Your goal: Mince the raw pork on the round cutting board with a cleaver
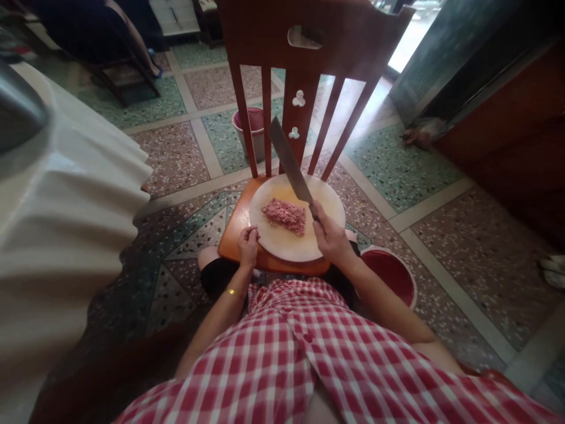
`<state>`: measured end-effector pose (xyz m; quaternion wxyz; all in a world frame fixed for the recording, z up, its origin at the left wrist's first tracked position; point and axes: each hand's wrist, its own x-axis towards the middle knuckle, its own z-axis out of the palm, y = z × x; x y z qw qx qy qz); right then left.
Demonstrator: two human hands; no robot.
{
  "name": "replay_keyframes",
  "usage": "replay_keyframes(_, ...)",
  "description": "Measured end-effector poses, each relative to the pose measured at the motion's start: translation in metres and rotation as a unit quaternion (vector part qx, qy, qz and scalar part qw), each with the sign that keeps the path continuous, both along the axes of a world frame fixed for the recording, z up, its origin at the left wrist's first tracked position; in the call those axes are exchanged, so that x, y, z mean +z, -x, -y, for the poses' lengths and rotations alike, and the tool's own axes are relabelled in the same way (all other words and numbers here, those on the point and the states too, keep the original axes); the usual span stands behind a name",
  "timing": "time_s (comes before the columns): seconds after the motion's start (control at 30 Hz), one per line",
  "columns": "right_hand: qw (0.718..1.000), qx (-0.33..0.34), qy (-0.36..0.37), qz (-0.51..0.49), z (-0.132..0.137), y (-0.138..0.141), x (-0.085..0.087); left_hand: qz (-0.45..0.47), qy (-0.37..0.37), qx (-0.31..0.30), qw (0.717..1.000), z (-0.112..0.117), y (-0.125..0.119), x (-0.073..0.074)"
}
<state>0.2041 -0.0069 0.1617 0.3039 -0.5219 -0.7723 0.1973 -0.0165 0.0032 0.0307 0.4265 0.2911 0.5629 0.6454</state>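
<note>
A mound of minced meat (285, 217) lies on a round, pale cutting board (282, 250), which rests on the seat of a wooden chair. My right hand (331, 234) is wrapped round the handle of a cleaver (290, 159). Its wide dark blade is raised above the board, tilted, with the tip pointing away and to the left. At the board's left edge is my left hand (248, 246), its fingers curled and pressed together. Whether anything small is between those fingers cannot be made out.
The chair's slatted back (304, 53) rises behind the board. A red bucket (391, 274) stands right of the chair, and a bin (253, 126) behind it. A cloth-covered table (88, 176) is on the left. Another person's leg (136, 41) shows at the far left.
</note>
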Motion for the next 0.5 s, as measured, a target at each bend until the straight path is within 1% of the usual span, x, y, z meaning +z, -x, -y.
replay_keyframes(0.03, 1.000, -0.006, -0.004, 0.026, 0.002, 0.006, -0.005, -0.001, 0.001, -0.001, 1.000, 0.001, 0.000, -0.001)
replay_keyframes(0.07, 0.998, -0.012, 0.017, 0.065, 0.003, 0.011, -0.013, -0.002, 0.002, -0.002, 1.000, 0.001, 0.001, -0.003)
replay_keyframes(0.1, 0.992, -0.016, 0.056, 0.111, 0.003, 0.016, -0.024, -0.003, 0.005, -0.001, 1.000, 0.002, 0.001, -0.004)
replay_keyframes(0.17, 0.968, -0.016, 0.155, 0.199, 0.002, 0.021, -0.042, -0.004, 0.010, 0.001, 1.000, 0.003, 0.003, -0.005)
replay_keyframes(0.2, 0.956, -0.016, 0.188, 0.224, 0.000, 0.022, -0.046, -0.003, 0.012, 0.004, 1.000, 0.004, 0.004, -0.005)
replay_keyframes(0.23, 0.953, -0.016, 0.197, 0.230, -0.001, 0.022, -0.045, -0.003, 0.013, 0.005, 1.000, 0.004, 0.005, -0.006)
replay_keyframes(0.27, 0.959, -0.016, 0.182, 0.218, -0.003, 0.022, -0.041, -0.003, 0.013, 0.005, 1.000, 0.004, 0.006, -0.006)
replay_keyframes(0.33, 0.980, -0.010, 0.104, 0.167, -0.005, 0.022, -0.026, -0.006, 0.012, 0.003, 1.000, 0.005, 0.008, -0.007)
replay_keyframes(0.4, 0.991, -0.006, 0.031, 0.127, -0.003, 0.025, -0.016, -0.006, 0.008, 0.007, 1.000, 0.005, 0.008, -0.008)
replay_keyframes(0.43, 0.991, -0.009, 0.023, 0.131, -0.001, 0.027, -0.016, -0.004, 0.006, 0.008, 1.000, 0.005, 0.008, -0.008)
replay_keyframes(0.47, 0.987, -0.011, 0.042, 0.152, 0.001, 0.029, -0.019, -0.002, 0.003, 0.009, 1.000, 0.005, 0.008, -0.009)
replay_keyframes(0.5, 0.979, -0.012, 0.083, 0.186, 0.003, 0.030, -0.025, -0.002, 0.000, 0.008, 1.000, 0.005, 0.007, -0.009)
